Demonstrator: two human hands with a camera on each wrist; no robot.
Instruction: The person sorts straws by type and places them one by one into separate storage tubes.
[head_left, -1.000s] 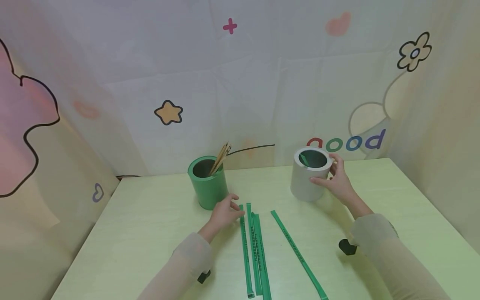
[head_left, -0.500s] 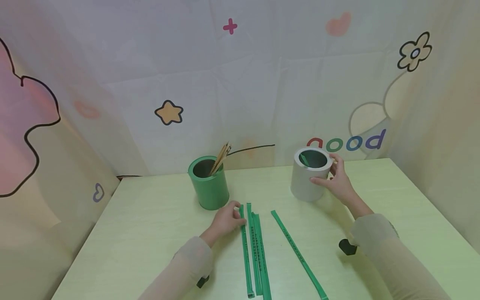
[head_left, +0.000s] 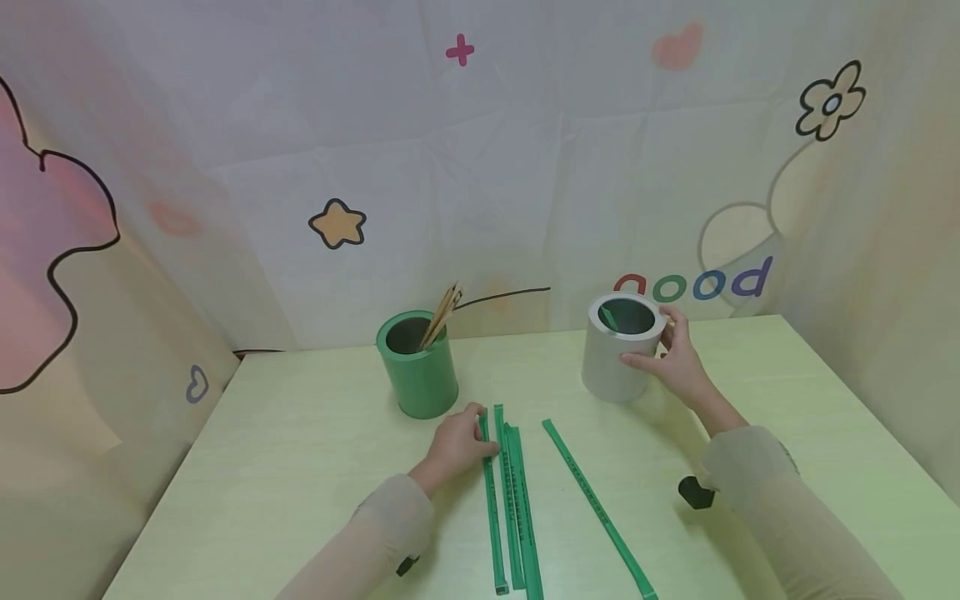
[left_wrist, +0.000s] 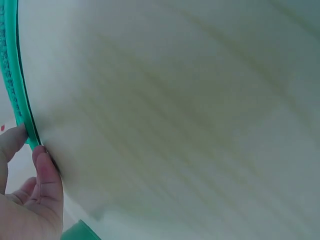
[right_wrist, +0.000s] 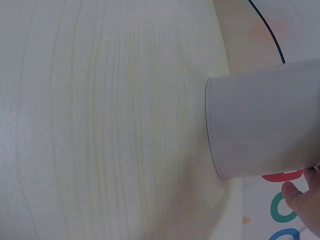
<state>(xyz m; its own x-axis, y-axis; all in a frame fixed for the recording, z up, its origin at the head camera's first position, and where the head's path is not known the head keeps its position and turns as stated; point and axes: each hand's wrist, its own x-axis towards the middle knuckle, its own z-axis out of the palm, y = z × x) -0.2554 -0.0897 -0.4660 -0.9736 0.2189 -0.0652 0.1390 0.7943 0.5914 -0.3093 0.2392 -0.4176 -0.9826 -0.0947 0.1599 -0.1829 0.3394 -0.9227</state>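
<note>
In the head view, my left hand (head_left: 452, 443) is at the far end of the leftmost long, thin green packet (head_left: 492, 508), which has dark print along it. The left wrist view shows thumb and fingertips pinching the end of this green packet (left_wrist: 13, 75) from both sides. Over on the right, my right hand (head_left: 681, 360) holds the white cylindrical holder (head_left: 613, 367) by its side, thumb in front and fingers behind near the rim. A piece of green packet (head_left: 608, 318) shows inside that holder. The right wrist view has the white holder (right_wrist: 265, 120) standing on the table.
Beside the pinched packet lie several more green packets (head_left: 517, 508), close together. Another green packet (head_left: 596, 504) lies slanted to the right. A green cylindrical holder (head_left: 420, 383) with thin wooden sticks (head_left: 441, 318) stands at the back. A printed cloth (head_left: 510, 183) hangs behind the table (head_left: 300, 467).
My left hand has come toward me and slightly right, from beside the green holder onto the end of the leftmost packet. The right hand and white holder have stayed put.
</note>
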